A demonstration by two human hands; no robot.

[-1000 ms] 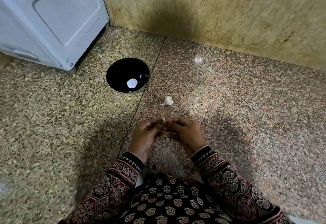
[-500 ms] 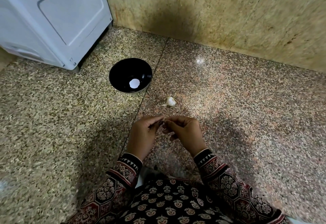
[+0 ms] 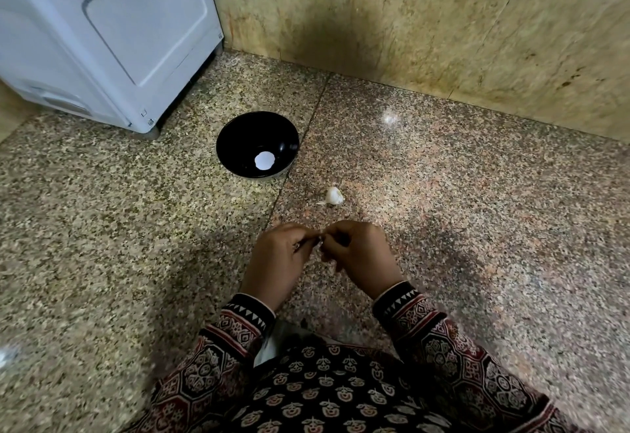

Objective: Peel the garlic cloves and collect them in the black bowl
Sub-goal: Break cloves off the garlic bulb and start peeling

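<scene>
Your fingers [image 3: 335, 233] on both hands are curled and pinched together on a small piece [image 3: 319, 237], mostly hidden between them. Your left hand [image 3: 278, 262] and right hand [image 3: 363, 257] meet above the granite floor [image 3: 477, 214]. A lump of garlic [image 3: 334, 196] lies just beyond them. The black bowl [image 3: 238, 141] stands farther off, toward the floor's far edge, near the white appliance [image 3: 102, 33].
</scene>
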